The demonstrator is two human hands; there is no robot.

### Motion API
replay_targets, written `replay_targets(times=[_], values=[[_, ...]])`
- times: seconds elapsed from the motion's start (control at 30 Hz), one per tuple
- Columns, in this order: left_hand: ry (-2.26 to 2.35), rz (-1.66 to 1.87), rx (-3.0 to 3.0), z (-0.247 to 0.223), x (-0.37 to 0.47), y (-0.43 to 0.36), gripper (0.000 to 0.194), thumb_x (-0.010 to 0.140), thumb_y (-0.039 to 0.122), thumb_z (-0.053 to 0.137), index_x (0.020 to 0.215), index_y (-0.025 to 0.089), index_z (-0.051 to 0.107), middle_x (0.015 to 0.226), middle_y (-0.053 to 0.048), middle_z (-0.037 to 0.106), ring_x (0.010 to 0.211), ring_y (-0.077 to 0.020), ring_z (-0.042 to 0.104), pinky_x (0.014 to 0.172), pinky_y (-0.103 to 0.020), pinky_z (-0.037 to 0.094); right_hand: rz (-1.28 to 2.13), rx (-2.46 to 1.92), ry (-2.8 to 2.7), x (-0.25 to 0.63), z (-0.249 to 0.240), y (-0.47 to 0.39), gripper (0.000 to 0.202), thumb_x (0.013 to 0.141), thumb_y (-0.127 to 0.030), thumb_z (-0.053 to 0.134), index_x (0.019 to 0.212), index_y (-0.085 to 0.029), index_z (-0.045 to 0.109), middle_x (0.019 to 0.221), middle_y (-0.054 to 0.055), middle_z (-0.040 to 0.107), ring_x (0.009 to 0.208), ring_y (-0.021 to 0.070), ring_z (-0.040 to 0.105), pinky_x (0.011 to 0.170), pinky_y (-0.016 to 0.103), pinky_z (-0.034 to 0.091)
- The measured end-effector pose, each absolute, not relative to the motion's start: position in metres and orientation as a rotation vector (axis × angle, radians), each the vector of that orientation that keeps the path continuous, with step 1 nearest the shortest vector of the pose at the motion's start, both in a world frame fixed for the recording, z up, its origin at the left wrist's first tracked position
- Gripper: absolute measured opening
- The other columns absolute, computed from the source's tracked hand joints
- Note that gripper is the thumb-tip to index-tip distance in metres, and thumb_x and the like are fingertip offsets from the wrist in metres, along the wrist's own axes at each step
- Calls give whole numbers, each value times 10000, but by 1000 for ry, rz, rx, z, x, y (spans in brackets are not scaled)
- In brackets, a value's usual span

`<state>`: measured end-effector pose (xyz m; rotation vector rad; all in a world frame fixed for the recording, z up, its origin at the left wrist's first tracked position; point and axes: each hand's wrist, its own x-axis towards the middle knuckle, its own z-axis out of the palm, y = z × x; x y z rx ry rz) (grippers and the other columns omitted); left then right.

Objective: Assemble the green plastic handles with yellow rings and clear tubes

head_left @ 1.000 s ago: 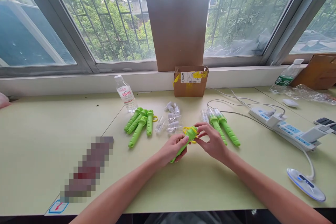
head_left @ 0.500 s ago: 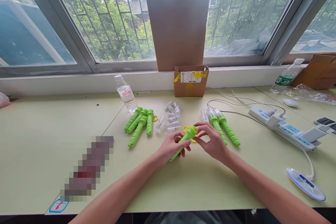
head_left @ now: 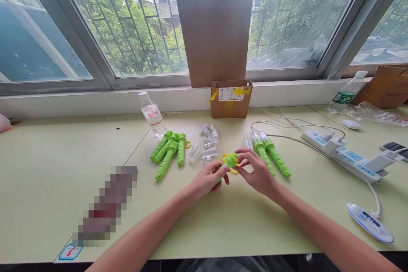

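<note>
My left hand point(head_left: 212, 175) is wrapped round the shaft of a green plastic plant-watering spike point(head_left: 231, 160), its threaded head tilted up and to the right. The fingers of my right hand point(head_left: 255, 165) pinch at that head, where a yellow ring partly shows between the fingertips. More yellow rings point(head_left: 234, 171) lie on the table just behind and below the head. Clear ribbed caps point(head_left: 209, 153) lie beyond my left hand. Several green spikes point(head_left: 165, 162) rest at the left. By my right hand lie two green spikes point(head_left: 277, 159) with clear caps on them.
A water bottle point(head_left: 153, 114) stands at the back left. Behind the caps is a small cardboard box point(head_left: 231, 106). Cables run to a white power strip point(head_left: 344, 153) on the right, with a white oval device point(head_left: 369, 223) nearer me. A pixelated patch point(head_left: 108, 204) covers something at the left.
The spike's head has turned slightly and tipped a little within my hands. My right fingers stay at the head. The things on the table have not moved.
</note>
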<state>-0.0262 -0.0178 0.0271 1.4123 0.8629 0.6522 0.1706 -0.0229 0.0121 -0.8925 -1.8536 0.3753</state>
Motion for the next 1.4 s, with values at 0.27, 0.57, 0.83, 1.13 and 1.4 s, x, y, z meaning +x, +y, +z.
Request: replay_targets(times=[0.27, 0.57, 0.83, 1.13, 1.4], values=[[820, 574, 1349, 32, -28, -19, 475, 824, 622, 492, 896, 158, 562, 662, -6, 606, 372, -44, 389, 337, -175, 257, 437, -901, -1851, 170, 13, -22, 131, 835, -208, 624, 880, -220, 502, 1093, 95, 616, 910, 213, 654, 633, 356, 621], [955, 687, 1736, 31, -25, -22, 425, 892, 552, 424, 923, 163, 594, 728, -9, 596, 433, -65, 464, 420, -198, 348, 333, -862, -1841, 172, 5, -20, 83, 863, -198, 589, 890, -217, 514, 1126, 105, 633, 785, 178, 670, 650, 358, 602], [1284, 766, 2552, 16, -31, -20, 511, 824, 353, 614, 1260, 198, 398, 879, -28, 647, 692, -188, 614, 566, -275, 419, 408, -961, -1721, 175, 10, -17, 119, 829, -234, 634, 902, -212, 543, 1126, 99, 620, 773, 170, 636, 654, 352, 594], [1284, 904, 2881, 18, -36, -17, 189, 950, 322, 428, 985, 188, 558, 817, -13, 681, 688, -147, 637, 551, -249, 393, 786, -1055, -1554, 175, 9, -13, 235, 759, -340, 702, 836, -211, 521, 1040, 67, 622, 748, 164, 623, 636, 338, 601], [1360, 891, 2688, 14, -33, -19, 211, 923, 359, 470, 976, 183, 574, 725, -17, 670, 582, -142, 604, 527, -246, 356, 813, -1077, -1588, 178, 4, -11, 237, 755, -309, 696, 900, -212, 536, 994, 61, 617, 802, 179, 625, 674, 349, 614]])
